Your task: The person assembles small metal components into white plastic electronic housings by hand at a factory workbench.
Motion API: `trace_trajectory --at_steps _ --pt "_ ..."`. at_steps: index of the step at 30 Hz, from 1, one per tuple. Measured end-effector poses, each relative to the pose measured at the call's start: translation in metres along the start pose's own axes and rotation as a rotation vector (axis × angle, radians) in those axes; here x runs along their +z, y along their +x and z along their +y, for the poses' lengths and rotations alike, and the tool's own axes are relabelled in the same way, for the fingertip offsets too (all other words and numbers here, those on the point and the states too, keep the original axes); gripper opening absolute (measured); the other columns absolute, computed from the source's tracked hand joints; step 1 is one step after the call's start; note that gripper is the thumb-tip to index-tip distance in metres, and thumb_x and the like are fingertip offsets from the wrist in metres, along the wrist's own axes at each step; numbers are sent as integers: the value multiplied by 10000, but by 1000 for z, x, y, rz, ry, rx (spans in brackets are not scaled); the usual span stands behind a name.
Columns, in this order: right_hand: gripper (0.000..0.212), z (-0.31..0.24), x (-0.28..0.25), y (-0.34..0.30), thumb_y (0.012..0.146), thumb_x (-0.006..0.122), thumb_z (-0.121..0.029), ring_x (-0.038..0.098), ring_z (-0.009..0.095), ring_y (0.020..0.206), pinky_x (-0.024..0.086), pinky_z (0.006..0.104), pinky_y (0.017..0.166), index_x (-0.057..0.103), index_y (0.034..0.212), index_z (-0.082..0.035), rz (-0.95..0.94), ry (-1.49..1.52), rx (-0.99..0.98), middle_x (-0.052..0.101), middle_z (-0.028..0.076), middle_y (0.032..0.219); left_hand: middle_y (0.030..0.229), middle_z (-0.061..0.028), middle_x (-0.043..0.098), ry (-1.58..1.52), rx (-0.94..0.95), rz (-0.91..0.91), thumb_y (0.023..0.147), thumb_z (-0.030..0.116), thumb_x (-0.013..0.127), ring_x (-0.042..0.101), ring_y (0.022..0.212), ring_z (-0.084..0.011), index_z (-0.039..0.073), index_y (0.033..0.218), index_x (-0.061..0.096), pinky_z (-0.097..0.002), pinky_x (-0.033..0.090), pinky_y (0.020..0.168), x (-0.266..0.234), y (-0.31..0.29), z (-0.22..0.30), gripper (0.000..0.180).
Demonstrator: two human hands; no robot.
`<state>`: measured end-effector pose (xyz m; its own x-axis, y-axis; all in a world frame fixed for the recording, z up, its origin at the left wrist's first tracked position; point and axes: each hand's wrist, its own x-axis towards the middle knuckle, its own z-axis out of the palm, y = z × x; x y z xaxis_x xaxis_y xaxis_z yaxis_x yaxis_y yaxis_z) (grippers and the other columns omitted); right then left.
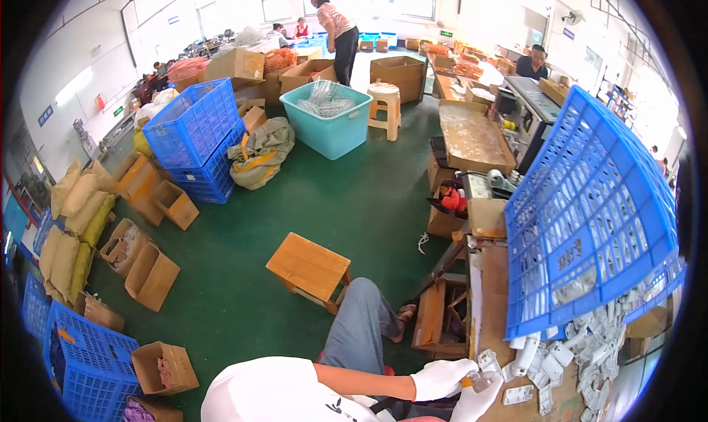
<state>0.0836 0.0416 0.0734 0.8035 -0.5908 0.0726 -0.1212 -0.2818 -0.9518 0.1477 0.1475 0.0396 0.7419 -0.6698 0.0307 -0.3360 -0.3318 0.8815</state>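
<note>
Both my hands wear white gloves and meet at the workbench's near edge. My left hand, its forearm reaching in from the left, has its fingers closed beside a small yellow-orange piece. Against it, my right hand curls round a small pale plastic part; the fingers partly cover it, so its exact kind is hidden. Just beyond the fingers lies a white plastic piece. A heap of white and clear plastic housings spreads over the bench to the right.
A big blue crate stands tilted on the bench, spilling parts. A wooden stool is on the green floor ahead. Cardboard boxes and stacked blue crates line the left. A teal tub stands farther off, near a standing person.
</note>
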Motion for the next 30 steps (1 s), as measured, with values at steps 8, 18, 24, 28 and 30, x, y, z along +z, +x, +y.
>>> trace_trajectory --at_steps 8,18,24,28,30 --pt "204 51 42 -38 914 669 -138 615 173 868 504 329 800 661 1089 -33 -443 -107 134 688 101 911 1030 -107 621 -119 -229 -111 913 188 580 640 904 -317 119 1165 582 -359 517 771 -41 -66 -41 262" --pt "16 132 43 -82 877 629 -105 556 155 745 474 320 687 617 874 -96 -743 -253 72 616 44 764 912 -153 638 -206 -209 -92 867 231 604 635 897 -364 68 986 591 -412 489 787 -26 -130 -75 203" --pt "228 147 23 -92 911 661 -236 566 156 792 468 317 724 613 1071 -81 -774 -97 177 606 33 875 857 -180 637 -107 -228 -287 896 215 566 632 879 -388 62 947 584 -449 477 758 -35 -102 -60 162" --pt "303 72 15 -96 913 498 -67 652 390 1024 508 425 893 623 1189 -63 -682 -422 209 661 225 1149 868 -179 653 -105 -197 -375 895 206 565 635 848 -386 54 918 599 -438 477 748 -20 -87 -66 158" --pt "334 82 7 -102 921 494 -95 620 413 1098 488 452 936 599 1236 -66 -674 -437 211 654 237 1151 870 -176 659 -107 -223 -410 897 202 564 636 838 -381 51 916 604 -433 477 742 -16 -81 -61 157"
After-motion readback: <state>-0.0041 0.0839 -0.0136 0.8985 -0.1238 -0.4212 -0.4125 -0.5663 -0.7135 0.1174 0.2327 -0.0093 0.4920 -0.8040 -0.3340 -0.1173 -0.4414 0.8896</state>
